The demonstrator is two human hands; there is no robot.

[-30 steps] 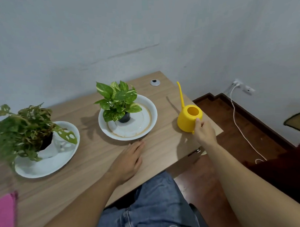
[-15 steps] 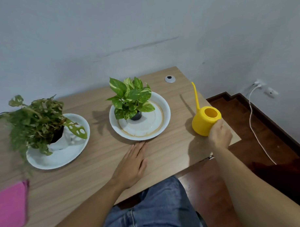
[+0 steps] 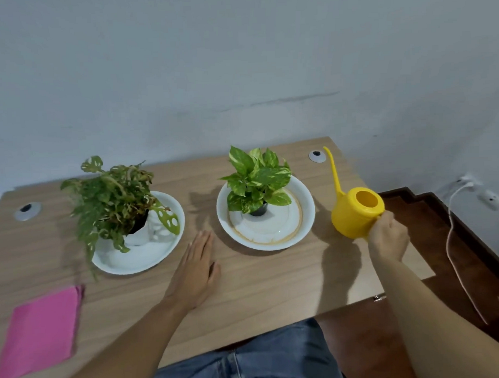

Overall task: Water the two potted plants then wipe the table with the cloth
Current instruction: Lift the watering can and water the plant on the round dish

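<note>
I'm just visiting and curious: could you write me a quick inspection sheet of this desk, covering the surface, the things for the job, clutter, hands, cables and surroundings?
Surface: wooden table, looks dry, with two grommets, one far left, one far right.
Job's things: ferny plant in a white pot on the left plate; broad-leaved plant in a dark pot on the right plate; yellow can standing at the right edge; pink cloth folded, near left.
Clutter: nothing seen.
Hands: left hand flat on the table between the plates; right hand gripping the can's near side.
Cables: white cable running from a wall socket across the floor.
Surroundings: grey wall, dark wooden floor.
</note>
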